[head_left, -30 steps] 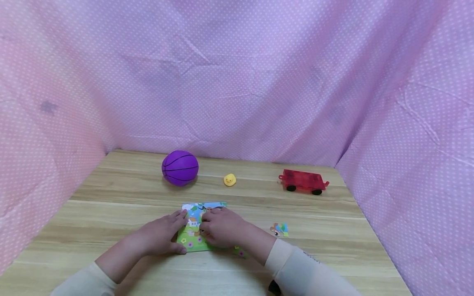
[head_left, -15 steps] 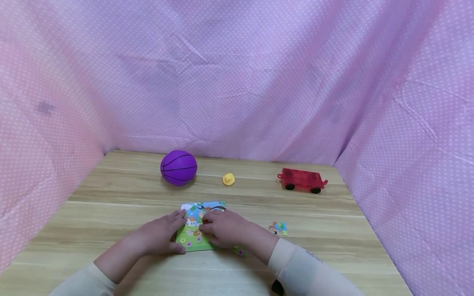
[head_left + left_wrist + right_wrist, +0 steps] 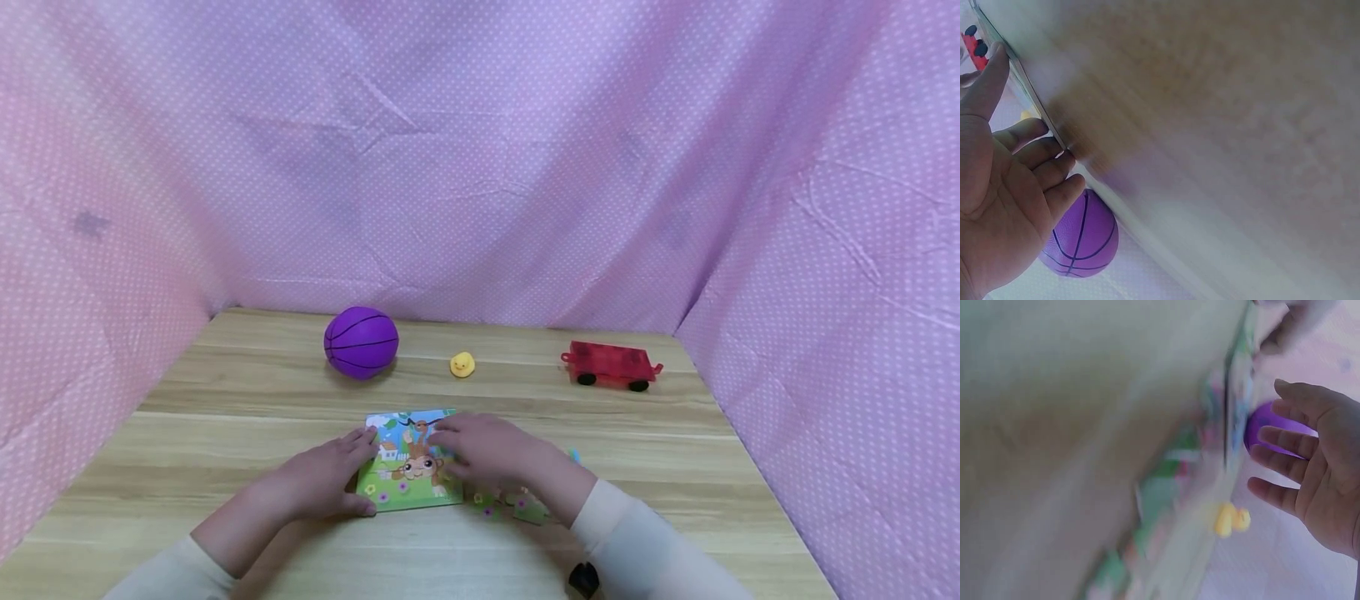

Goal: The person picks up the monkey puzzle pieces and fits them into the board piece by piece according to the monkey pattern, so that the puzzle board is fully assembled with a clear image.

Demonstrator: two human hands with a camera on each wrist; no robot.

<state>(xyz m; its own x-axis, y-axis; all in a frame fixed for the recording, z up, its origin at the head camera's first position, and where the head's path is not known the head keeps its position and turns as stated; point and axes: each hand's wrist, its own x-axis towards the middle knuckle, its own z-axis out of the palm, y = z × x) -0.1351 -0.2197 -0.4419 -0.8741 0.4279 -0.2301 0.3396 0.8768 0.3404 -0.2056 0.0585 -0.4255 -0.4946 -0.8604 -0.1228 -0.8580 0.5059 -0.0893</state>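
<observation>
We spread our left hand (image 3: 321, 477) against the flat, square, colourful monkey puzzle (image 3: 414, 465) midway between the pale wooden table's (image 3: 247, 392) side edges; brushing it, our spread, empty right hand (image 3: 498, 452) could skew it.

I see pink cloth (image 3: 480, 167), dotted white, hanging creased behind the wood-grain table (image 3: 247, 375) and closing in along its left and right; the light is soft, the fabric palest left of the table, where a greyish smudge (image 3: 91, 222) shows.
</observation>
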